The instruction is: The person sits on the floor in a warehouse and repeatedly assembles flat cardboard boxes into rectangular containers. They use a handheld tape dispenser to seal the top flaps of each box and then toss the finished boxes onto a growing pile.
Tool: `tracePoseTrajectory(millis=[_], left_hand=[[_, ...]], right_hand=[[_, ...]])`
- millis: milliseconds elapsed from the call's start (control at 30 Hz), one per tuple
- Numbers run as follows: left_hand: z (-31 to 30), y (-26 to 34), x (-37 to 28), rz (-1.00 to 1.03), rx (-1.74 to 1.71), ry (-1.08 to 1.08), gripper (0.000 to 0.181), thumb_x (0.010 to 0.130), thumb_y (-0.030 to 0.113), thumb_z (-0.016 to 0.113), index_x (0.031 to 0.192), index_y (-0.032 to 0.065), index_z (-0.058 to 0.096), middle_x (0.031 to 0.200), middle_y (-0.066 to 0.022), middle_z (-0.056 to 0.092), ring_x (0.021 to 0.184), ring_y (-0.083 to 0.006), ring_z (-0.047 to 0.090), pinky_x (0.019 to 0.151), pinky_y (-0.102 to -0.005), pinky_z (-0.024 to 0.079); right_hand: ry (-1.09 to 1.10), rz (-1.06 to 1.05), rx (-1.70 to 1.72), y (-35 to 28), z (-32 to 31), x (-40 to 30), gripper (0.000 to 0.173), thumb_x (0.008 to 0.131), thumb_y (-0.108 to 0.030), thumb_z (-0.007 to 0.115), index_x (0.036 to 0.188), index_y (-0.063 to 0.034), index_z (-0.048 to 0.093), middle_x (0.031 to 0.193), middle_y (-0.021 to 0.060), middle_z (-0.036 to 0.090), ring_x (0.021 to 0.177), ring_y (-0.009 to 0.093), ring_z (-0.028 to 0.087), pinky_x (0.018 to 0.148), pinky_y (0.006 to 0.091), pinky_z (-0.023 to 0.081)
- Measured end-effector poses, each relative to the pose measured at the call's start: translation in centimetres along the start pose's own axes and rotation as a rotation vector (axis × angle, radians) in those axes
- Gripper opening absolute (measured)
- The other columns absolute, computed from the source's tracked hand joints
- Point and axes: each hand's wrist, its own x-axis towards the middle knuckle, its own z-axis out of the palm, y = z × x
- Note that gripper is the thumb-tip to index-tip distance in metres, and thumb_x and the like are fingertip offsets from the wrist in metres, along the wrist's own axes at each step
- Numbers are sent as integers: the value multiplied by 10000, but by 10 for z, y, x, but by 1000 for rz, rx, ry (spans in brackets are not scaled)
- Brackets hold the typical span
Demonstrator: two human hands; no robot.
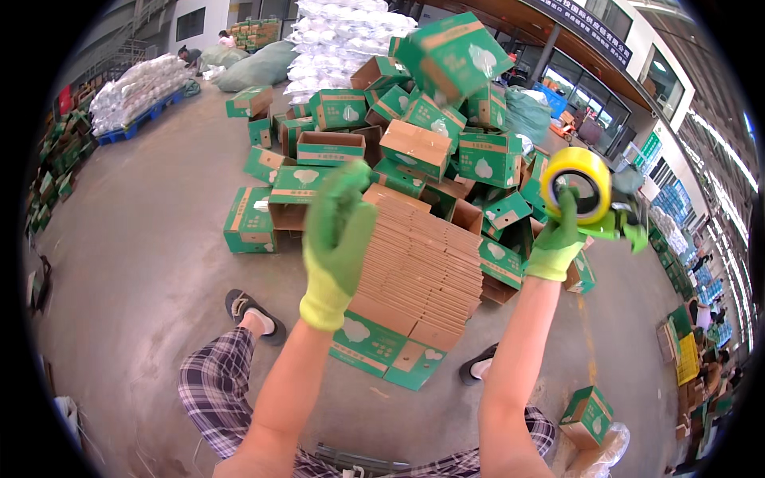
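My left hand (337, 233), in a green and yellow work glove, is raised over the near-left part of a stack of flattened cardboard cartons (418, 263). It holds nothing; its thumb stands apart from the blurred fingers. My right hand (559, 239), gloved alike, grips a green tape dispenser (624, 224) carrying a yellow-edged roll of packing tape (550, 179). Past the stack lies a jumbled heap of green printed cartons (487, 158), several open with brown insides. One blurred green carton (454, 57) shows above the heap, with neither hand touching it.
White bagged goods (334, 45) are piled behind the heap. More white bags sit on a blue pallet (140, 116) at the far left. A small carton (587, 416) stands on the concrete floor (149, 263) at lower right. Other people work in the background.
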Motion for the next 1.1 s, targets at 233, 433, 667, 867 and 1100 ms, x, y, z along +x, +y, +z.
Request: tracePoseTrajectory(millis=[233,433,667,867,1100], left_hand=[[-134,-248,-126,-691,1143,164,945,729,394,769,1463,51,281,1480,-260,300,1303,-393,400,1036,-417,394],[-176,-266,-207,-1065,689,-25,723,773,329,736,1364,41,436,1273,-212,556,1116,-329,569,929,-387,469],[-168,-160,-230,-962,535,469,642,746,174,787,1253,54,411,1031,-87,551,972,-199,547,848,-332,471],[-148,-97,-288,-710,677,361,357,873,198,674,1122,31,480,954,-106,580,815,-179,571,726,-335,484],[-170,-56,-223,-786,1030,-957,200,899,225,557,922,29,588,902,-183,642,836,-409,595,711,-459,471]], right_hand=[[182,788,441,126,-71,-189,505,926,-368,597,1288,-28,505,1231,83,559,1099,220,556,930,352,465],[366,1361,281,155,-115,-354,497,869,-262,641,1298,-59,492,1211,49,541,1072,176,532,939,327,422],[336,1036,125,40,-96,-371,462,915,-291,553,1292,-47,447,1187,72,535,1005,178,555,840,326,472],[51,1102,209,-1,-121,-404,492,964,-342,530,1332,-31,428,1266,97,523,1053,194,574,879,345,504],[-387,1150,-92,0,-129,-394,402,805,-23,656,1194,-27,556,936,53,618,777,146,592,656,290,506]])
